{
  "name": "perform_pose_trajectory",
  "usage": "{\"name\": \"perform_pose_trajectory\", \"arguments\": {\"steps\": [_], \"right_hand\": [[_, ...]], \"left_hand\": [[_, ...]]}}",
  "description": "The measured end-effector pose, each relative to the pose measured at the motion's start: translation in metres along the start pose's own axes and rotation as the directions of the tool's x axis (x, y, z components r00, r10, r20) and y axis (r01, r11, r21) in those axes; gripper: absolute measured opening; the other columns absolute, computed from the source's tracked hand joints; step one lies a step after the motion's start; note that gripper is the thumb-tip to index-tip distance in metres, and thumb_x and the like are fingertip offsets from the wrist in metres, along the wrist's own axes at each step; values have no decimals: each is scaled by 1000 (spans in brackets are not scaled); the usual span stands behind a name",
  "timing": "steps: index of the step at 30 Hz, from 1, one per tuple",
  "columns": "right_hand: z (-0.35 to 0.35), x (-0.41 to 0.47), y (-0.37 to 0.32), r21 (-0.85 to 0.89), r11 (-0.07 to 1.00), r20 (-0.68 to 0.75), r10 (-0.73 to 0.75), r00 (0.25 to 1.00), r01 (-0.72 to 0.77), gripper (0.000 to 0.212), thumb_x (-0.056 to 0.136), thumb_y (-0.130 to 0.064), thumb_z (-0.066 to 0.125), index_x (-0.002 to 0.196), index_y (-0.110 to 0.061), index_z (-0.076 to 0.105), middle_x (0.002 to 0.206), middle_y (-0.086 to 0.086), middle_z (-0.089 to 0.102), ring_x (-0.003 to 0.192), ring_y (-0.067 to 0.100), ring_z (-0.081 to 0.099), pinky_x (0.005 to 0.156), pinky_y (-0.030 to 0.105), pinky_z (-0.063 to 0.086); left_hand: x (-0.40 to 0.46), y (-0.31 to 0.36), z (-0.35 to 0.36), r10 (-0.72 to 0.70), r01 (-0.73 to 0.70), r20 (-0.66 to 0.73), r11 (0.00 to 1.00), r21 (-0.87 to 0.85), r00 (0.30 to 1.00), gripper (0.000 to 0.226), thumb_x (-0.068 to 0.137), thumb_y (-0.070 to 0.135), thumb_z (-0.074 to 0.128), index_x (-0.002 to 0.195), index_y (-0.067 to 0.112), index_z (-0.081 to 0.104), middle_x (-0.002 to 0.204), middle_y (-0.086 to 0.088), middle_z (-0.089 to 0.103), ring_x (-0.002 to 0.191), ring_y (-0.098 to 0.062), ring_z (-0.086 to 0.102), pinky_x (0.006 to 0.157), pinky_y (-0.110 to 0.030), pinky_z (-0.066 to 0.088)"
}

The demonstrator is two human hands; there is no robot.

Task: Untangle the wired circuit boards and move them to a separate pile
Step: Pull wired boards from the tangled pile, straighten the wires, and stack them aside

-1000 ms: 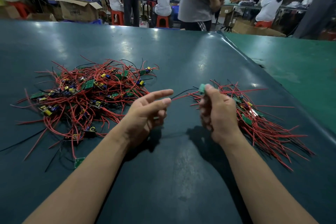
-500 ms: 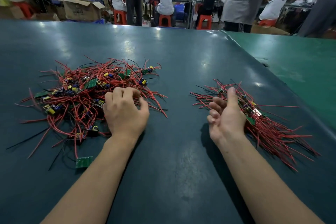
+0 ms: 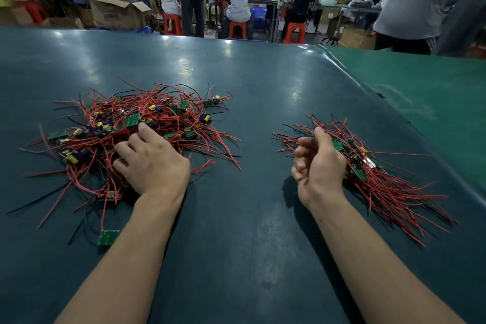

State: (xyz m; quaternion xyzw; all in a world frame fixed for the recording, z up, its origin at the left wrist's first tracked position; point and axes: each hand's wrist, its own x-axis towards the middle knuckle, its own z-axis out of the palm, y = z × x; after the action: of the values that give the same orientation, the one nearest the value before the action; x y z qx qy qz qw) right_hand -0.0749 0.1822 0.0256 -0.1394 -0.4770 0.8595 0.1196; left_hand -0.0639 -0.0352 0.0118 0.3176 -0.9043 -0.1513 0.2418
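A tangled pile of red and black wired circuit boards lies on the left of the dark teal table. My left hand rests palm down on its near right part. The index finger reaches to a green board; the other fingertips dip among the wires. A smaller, straighter pile of wired boards lies on the right. My right hand hovers at its left edge with thumb up and fingers loosely curled, holding nothing. One green board sits apart at the front left.
A lighter green table adjoins on the right along a raised seam. Beyond the far edge, people sit on red stools at benches. A person stands at the far right corner. A cardboard box stands at the back left.
My right hand has laid its wired board on the right pile and let go. My left hand has swung left and settled onto the tangled pile, reaching deeper into it.
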Motion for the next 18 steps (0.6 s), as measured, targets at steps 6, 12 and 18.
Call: {"name": "perform_pose_trajectory", "arguments": {"steps": [6,12,18], "right_hand": [[-2,1,-2,6,999,-32,-34,999,34,36,97,-29,54,67,-10,57,49,1,52,33,11,35,35,16,24],[-2,2,0,-2,1000,-12,-17,1000,17,35,96,-30,55,67,-10,57,48,0,52,33,11,35,35,16,24],[-2,2,1,7,1000,17,-2,1000,2,34,96,-28,55,68,-10,57,49,0,52,34,11,35,37,15,24]], "left_hand": [[3,-3,-4,57,-92,-129,956,-280,990,46,85,-1,56,130,9,56,125,-20,56,115,-39,49,98,-44,38],[-2,0,-4,106,-136,-143,967,-217,984,33,88,16,61,120,11,60,120,-18,57,114,-38,46,94,-46,37],[-9,0,-7,55,-56,121,998,13,991,40,81,13,60,118,5,50,125,-22,49,116,-43,44,96,-49,38]]}}
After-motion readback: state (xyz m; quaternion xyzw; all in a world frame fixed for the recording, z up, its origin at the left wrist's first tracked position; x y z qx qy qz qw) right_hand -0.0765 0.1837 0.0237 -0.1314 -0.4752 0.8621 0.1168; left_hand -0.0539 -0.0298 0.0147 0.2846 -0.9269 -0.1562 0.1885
